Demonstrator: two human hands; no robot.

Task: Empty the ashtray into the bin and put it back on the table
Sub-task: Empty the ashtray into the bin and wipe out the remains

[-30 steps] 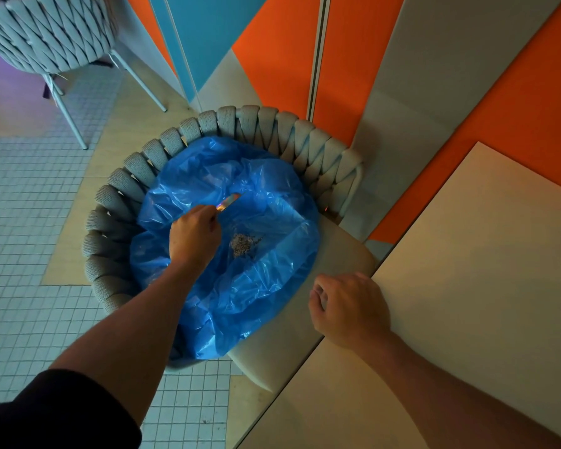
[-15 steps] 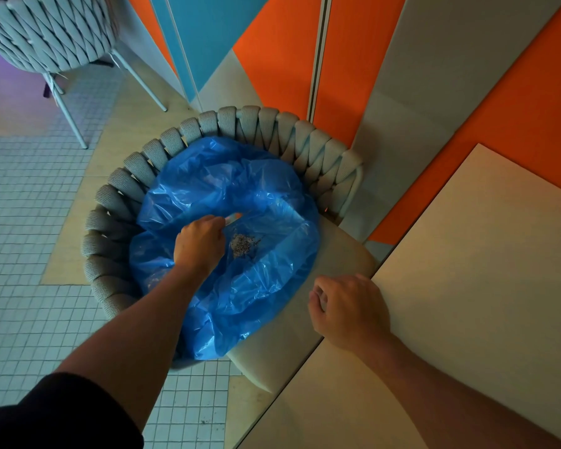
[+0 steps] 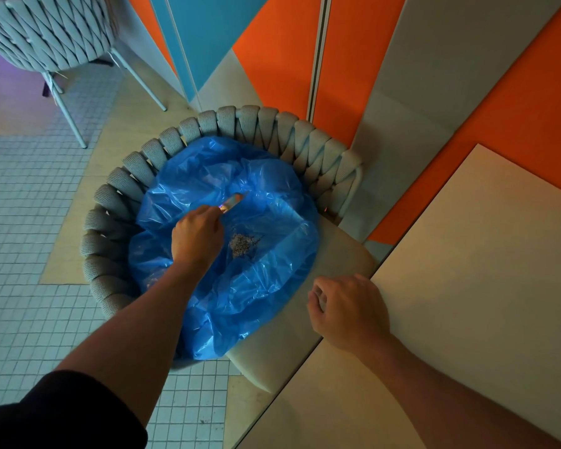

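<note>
A blue plastic bin bag (image 3: pixel 266 286) lies spread open on the seat of a woven grey chair (image 3: pixel 272 124). A small pile of grey ash (image 3: pixel 242 244) sits in the bag. My left hand (image 3: pixel 196 236) is over the bag, closed around the ashtray (image 3: pixel 232 201), of which only a shiny edge shows past my fingers, tilted on its side. My right hand (image 3: pixel 347 307) rests as a loose fist at the left edge of the beige table (image 3: pixel 483 270), holding nothing.
A second woven chair (image 3: pixel 46 30) stands at the far left on metal legs. The floor is small white tiles with beige panels (image 3: pixel 23 222). Orange, blue and grey wall panels (image 3: pixel 386 59) rise behind the chair.
My left hand dipped toward the ash pile half a second ago and has since lifted back, so the ashtray's edge shows again. The right hand has not moved.
</note>
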